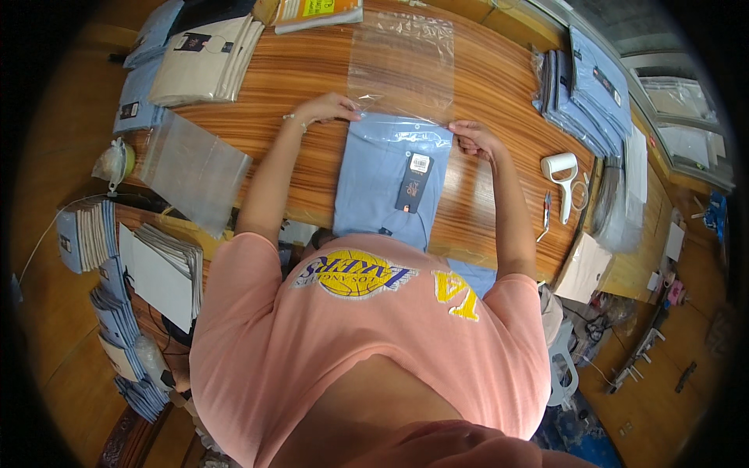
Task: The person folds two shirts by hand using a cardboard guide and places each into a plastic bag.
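Observation:
A folded light blue garment [370,175] lies flat on the striped wooden table in front of me, inside a clear plastic bag [401,66]. The bag's loose upper part stretches away from me past the garment. A dark hang tag [411,187] with a white sticker shows on the garment's right side. At the garment's far left corner, my left hand [331,109] pinches the bag's edge. My right hand [474,140] grips the opposite edge at the far right corner, its fingers curled. The garment's near end reaches my shirt.
Folded beige garments [207,58] are stacked far left, and blue folded garments [597,90] far right. Another clear bag [195,171] hangs over the table's left edge. A white lint roller [560,183] and a small slim tool [546,212] lie to the right.

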### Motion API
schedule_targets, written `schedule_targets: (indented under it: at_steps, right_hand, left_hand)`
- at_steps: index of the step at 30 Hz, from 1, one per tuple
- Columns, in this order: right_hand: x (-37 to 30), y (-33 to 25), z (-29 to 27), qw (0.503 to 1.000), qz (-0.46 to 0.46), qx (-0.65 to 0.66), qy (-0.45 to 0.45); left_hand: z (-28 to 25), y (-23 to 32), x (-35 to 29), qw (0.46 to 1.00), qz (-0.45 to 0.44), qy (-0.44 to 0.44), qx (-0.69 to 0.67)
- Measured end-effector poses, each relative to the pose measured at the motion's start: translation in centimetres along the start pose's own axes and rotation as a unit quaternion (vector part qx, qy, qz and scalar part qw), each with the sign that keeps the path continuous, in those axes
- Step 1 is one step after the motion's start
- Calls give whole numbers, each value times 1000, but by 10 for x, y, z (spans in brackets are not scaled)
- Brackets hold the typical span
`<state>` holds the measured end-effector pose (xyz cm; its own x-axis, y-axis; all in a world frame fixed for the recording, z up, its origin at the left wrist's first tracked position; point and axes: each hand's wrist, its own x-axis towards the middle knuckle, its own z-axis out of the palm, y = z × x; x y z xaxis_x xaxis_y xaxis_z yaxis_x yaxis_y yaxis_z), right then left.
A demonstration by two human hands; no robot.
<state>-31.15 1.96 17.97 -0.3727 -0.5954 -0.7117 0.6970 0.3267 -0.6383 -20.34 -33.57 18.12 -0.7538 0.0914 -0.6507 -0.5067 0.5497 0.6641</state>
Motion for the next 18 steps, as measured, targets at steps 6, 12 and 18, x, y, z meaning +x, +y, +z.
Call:
schedule_targets:
  at_steps: [6,12,18]
  right_hand:
    - [2,-4,15,995,-2,-99,22]
    - [6,0,7,993,-2,-116,13]
    - [5,-6,13,987,-9,-163,-6]
  left_hand:
    - [1,-27,26,972,165,64,-155]
    - [-6,1,6,996,-21,7,-82]
    - [-9,-6,2,994,65,-81,-21]
